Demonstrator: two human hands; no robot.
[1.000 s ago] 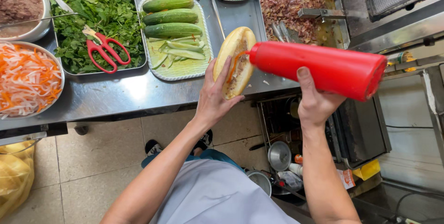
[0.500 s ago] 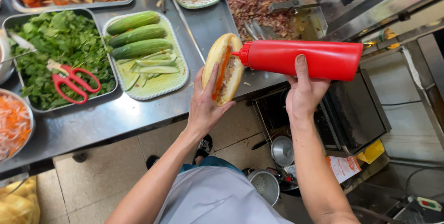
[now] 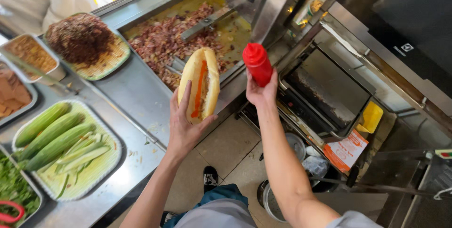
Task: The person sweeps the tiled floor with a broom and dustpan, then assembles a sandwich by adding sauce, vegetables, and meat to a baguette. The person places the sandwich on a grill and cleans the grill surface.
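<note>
Red squeeze bottle clenched upright in right hand; split baguette cradled in left hand over floor gap, beside steel counter. Could tilt, spilling sauce and filling.

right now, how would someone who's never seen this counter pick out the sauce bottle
Start at the long steel counter with its trays of food, then look past its near edge to the person's two raised hands. The right hand holds the red squeeze bottle upright beside the split baguette in the left hand. It is the only solid bright-red plastic container there.
</note>
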